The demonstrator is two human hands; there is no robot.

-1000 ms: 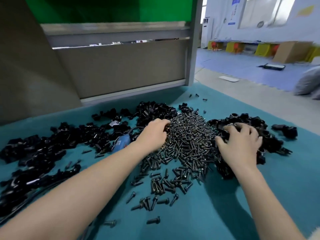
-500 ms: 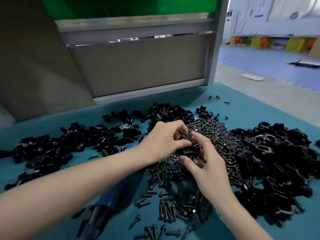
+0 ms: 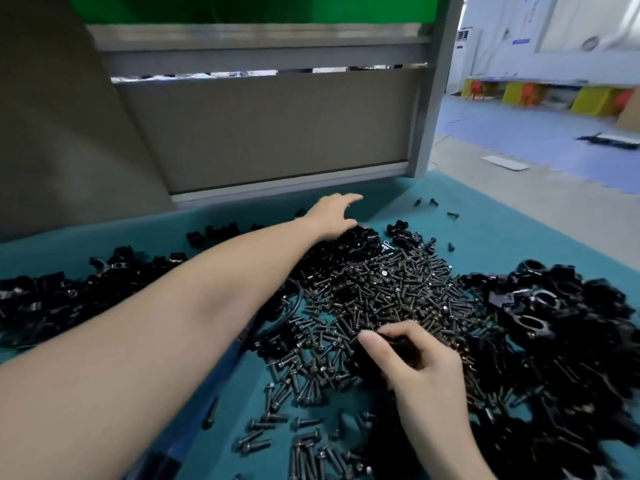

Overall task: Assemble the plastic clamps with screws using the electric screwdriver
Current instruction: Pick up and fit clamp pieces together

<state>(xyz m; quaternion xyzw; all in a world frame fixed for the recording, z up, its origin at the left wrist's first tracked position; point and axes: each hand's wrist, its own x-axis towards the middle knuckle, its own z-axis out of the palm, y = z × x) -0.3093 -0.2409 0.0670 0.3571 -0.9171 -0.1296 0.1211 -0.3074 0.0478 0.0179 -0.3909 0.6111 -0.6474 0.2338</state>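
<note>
1. As far as I can judge, the work is at an early step. No clamp is being closed with a screw, and I cannot tell whether any clamp in the heaps is already finished.
2. The right hand [image 3: 415,362] is curled and pinches a small dark part [image 3: 391,341] at the near edge of the heap of dark metal screws [image 3: 381,296]. The part is blurred, so I cannot tell if it is a clamp piece or a screw.
3. The left hand [image 3: 332,216] reaches far forward with its fingers straight and loose. It rests on the far heap of black plastic clamp pieces [image 3: 356,240] and grasps nothing that I can see.
4. More black clamp pieces lie in a left heap [image 3: 52,299] and a right heap [image 3: 554,313], with the screws between them.
5. The blue electric screwdriver [image 3: 221,372] lies mostly hidden under the left forearm [image 3: 173,323]. No hand is on it. Its black cable [image 3: 294,306] curves beside the screws.
6. What is left, in my judgement: to join the clamp pieces, to set a screw in them, to take the screwdriver and drive the screw, and then to do the same for the many pieces that remain.
7. All of this lies on a teal table mat [image 3: 519,237] in front of a grey partition panel [image 3: 277,133]. A few stray screws [image 3: 433,202] lie near the far corner. The left forearm lies over the screwdriver, and loose screws lie close around it, so these stand in the way of taking it.
</note>
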